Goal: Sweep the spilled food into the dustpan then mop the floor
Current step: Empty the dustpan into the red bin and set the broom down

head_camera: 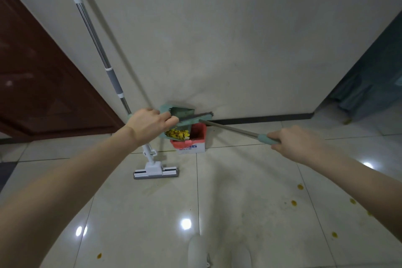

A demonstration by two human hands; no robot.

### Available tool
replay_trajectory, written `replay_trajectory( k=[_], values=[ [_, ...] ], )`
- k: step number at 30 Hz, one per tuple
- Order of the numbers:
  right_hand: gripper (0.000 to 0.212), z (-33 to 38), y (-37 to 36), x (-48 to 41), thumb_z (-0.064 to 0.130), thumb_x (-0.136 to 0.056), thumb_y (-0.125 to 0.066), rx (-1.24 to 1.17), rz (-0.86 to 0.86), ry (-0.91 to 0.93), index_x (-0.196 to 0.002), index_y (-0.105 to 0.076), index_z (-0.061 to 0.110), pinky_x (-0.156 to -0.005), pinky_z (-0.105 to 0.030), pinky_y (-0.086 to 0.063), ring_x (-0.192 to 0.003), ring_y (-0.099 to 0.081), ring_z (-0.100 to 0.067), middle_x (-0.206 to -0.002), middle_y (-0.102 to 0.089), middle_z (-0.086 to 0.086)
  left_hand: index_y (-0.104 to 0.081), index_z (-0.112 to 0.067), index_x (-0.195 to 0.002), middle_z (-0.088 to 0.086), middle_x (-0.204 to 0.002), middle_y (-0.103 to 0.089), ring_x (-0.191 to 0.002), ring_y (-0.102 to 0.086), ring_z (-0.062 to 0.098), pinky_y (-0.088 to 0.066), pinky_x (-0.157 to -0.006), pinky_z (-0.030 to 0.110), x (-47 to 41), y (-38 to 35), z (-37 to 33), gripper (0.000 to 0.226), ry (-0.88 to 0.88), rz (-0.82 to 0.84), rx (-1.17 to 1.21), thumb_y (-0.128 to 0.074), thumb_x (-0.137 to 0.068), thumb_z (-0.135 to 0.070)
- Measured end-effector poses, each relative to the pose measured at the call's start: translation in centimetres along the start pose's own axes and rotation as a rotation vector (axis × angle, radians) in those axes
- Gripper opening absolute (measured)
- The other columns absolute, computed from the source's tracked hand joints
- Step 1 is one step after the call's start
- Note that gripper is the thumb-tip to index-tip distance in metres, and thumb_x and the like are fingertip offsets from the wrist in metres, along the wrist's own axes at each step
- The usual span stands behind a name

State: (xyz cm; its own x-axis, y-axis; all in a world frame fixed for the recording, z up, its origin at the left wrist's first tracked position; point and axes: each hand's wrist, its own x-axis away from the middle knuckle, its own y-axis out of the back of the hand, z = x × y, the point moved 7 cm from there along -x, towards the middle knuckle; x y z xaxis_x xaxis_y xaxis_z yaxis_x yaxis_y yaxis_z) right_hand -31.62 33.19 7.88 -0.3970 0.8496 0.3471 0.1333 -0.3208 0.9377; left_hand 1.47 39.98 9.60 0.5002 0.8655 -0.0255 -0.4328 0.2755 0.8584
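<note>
In the head view, the left hand [150,124] is gripping the tilted teal plastic dustpan [183,113], fingers curled round its edge, above a red-and-white cardboard box [191,143]. Yellow food scraps [177,133] are lying inside the dustpan. The right hand [291,140] is clasping the teal grip of a metal-shafted broom [230,129], its bristles touching the dustpan. A white flat mop [152,167] is leaning against the wall [239,39]; yellow spots [300,186] are dotting the tiled floor [239,202].
</note>
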Motion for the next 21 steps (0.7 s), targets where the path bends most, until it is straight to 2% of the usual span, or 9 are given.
replay_trajectory(
  k=[4,8,11,14,16,18,21],
  values=[
    [0.03,2.2,-0.9,-0.5,0.036,-0.092,-0.053,-0.074,0.001,0.028,-0.121,-0.061,0.04,-0.073,-0.036,-0.053,-0.091,-0.063,-0.029,-0.1,-0.066,-0.005,-0.038,-0.015,-0.099,0.005,-0.067,-0.054,-0.04,-0.046,0.024,-0.035,-0.041,0.028,-0.8,0.7,-0.2,0.057,-0.065,-0.024,-0.03,-0.078,-0.062,-0.001],
    [0.031,3.5,-2.3,-1.3,0.029,-0.094,-0.049,-0.031,0.031,0.02,-0.122,-0.06,0.037,-0.064,-0.032,-0.044,-0.089,-0.062,-0.03,-0.093,-0.06,-0.005,-0.037,-0.013,-0.099,0.008,-0.068,-0.054,-0.04,-0.046,0.025,-0.039,-0.042,0.029,-0.9,0.8,0.1,0.035,-0.085,-0.056,-0.007,-0.057,-0.074,0.001],
    [0.031,3.0,-2.6,-1.3,0.03,-0.094,-0.049,0.063,0.003,0.029,-0.123,-0.059,0.036,-0.064,-0.032,-0.043,-0.088,-0.063,-0.029,-0.09,-0.059,-0.005,-0.039,-0.013,-0.101,0.01,-0.07,-0.055,-0.041,-0.048,0.026,-0.042,-0.042,0.03,-0.6,0.1,0.8,0.05,-0.073,-0.014,0.004,-0.07,-0.067,0.005],
    [0.027,2.2,-2.5,-1.0,0.033,-0.095,-0.05,0.096,0.005,0.024,-0.121,-0.059,0.036,-0.063,-0.031,-0.042,-0.087,-0.064,-0.027,-0.086,-0.057,-0.002,-0.04,-0.013,-0.099,0.008,-0.068,-0.054,-0.04,-0.047,0.024,-0.032,-0.043,0.028,-0.3,-0.2,1.2,0.053,-0.059,0.028,-0.022,-0.079,-0.065,-0.001],
    [0.027,1.5,-2.4,-0.8,0.035,-0.095,-0.051,0.092,-0.002,0.019,-0.121,-0.059,0.036,-0.064,-0.032,-0.047,-0.084,-0.064,-0.026,-0.086,-0.059,0.0,-0.04,-0.014,-0.099,0.007,-0.068,-0.054,-0.039,-0.046,0.024,-0.029,-0.044,0.027,-0.1,-0.3,1.4,0.055,-0.058,0.04,-0.042,-0.081,-0.063,-0.003],
    [0.03,0.9,-2.3,-0.6,0.035,-0.094,-0.051,0.075,-0.012,0.005,-0.122,-0.06,0.038,-0.067,-0.034,-0.053,-0.082,-0.064,-0.026,-0.09,-0.064,-0.002,-0.04,-0.014,-0.1,0.007,-0.069,-0.054,-0.041,-0.046,0.024,-0.033,-0.043,0.027,0.0,-0.4,1.4,0.054,-0.061,0.039,-0.035,-0.08,-0.066,-0.003],
    [0.03,0.1,-2.0,-0.2,0.037,-0.093,-0.051,0.006,0.001,-0.025,-0.121,-0.06,0.041,-0.07,-0.037,-0.054,-0.083,-0.062,-0.026,-0.092,-0.064,-0.002,-0.04,-0.013,-0.101,0.009,-0.07,-0.054,-0.042,-0.045,0.025,-0.043,-0.041,0.03,-0.2,-0.2,1.2,0.05,-0.082,0.015,-0.004,-0.077,-0.07,0.0]
  ],
)
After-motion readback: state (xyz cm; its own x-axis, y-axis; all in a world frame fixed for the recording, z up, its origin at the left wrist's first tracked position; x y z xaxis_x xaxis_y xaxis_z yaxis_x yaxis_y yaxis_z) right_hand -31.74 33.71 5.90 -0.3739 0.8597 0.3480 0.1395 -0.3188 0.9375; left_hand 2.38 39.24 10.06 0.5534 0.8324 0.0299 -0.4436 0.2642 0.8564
